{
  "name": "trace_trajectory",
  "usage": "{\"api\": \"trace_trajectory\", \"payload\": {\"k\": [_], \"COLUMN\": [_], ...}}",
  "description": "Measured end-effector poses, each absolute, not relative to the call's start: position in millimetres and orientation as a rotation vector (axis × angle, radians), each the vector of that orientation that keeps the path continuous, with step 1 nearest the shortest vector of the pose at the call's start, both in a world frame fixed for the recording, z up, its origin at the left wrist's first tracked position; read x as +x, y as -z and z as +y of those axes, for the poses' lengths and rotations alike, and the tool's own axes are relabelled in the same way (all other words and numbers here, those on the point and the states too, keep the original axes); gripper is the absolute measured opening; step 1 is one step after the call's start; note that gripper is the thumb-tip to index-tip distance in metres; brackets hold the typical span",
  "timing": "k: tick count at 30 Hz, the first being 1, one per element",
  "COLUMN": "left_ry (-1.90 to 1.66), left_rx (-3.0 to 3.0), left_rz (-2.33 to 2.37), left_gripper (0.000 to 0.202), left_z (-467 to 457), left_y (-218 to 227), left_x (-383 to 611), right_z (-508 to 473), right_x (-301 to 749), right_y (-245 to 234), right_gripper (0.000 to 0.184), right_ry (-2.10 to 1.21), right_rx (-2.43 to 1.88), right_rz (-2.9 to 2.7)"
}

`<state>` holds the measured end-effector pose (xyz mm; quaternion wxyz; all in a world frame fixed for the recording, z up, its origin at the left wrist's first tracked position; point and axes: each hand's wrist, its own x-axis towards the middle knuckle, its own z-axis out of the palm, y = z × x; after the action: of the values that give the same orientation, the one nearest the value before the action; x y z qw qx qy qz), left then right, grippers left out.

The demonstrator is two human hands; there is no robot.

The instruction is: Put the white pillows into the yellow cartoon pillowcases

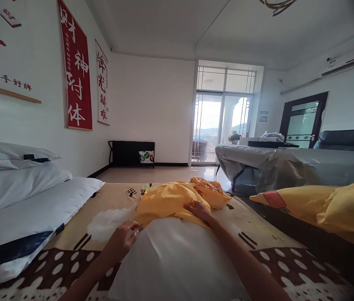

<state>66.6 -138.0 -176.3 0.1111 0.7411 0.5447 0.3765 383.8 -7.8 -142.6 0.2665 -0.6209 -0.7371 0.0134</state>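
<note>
A white pillow (170, 259) lies on the bed in front of me, its far end partly inside a yellow pillowcase (170, 198). My left hand (123, 238) rests at the pillow's left edge, fingers curled against the white fabric. My right hand (198, 209) lies on the bunched rim of the yellow pillowcase, fingers closed on the cloth where it meets the pillow.
Patterned beige and brown bedsheet (258, 234) underneath. White pillows (23, 209) are stacked at the left by the wall. A yellow-cased pillow (327, 205) lies at the right. Beyond are a covered table (289, 165), a black bench (131, 152) and a balcony door (220, 125).
</note>
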Motion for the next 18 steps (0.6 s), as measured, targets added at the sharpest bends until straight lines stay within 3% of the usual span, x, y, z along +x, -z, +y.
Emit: {"api": "trace_trajectory", "payload": {"k": [7, 10, 13, 18], "left_ry": [-1.25, -1.271, -1.032, -0.543], "left_rx": [2.378, 2.689, 3.133, 3.412], "left_rz": [1.551, 1.601, 1.523, 1.237], "left_gripper": [0.028, 0.049, 0.066, 0.042], "left_z": [-136.9, -131.3, -131.5, -127.7], "left_y": [154.6, 150.7, 150.4, 164.8], "left_x": [86.2, 103.8, 120.0, 103.8], "right_z": [-39.8, -78.3, -119.3, -142.0], "right_x": [343.5, 316.8, 302.0, 334.4], "right_y": [126.7, 129.6, 144.9, 163.4], "right_gripper": [0.021, 0.016, 0.015, 0.025], "right_ry": [0.253, 0.481, 0.783, 0.734], "right_rx": [-1.375, -1.024, -0.563, -0.692], "right_rz": [-2.181, -2.429, -2.614, -2.652]}}
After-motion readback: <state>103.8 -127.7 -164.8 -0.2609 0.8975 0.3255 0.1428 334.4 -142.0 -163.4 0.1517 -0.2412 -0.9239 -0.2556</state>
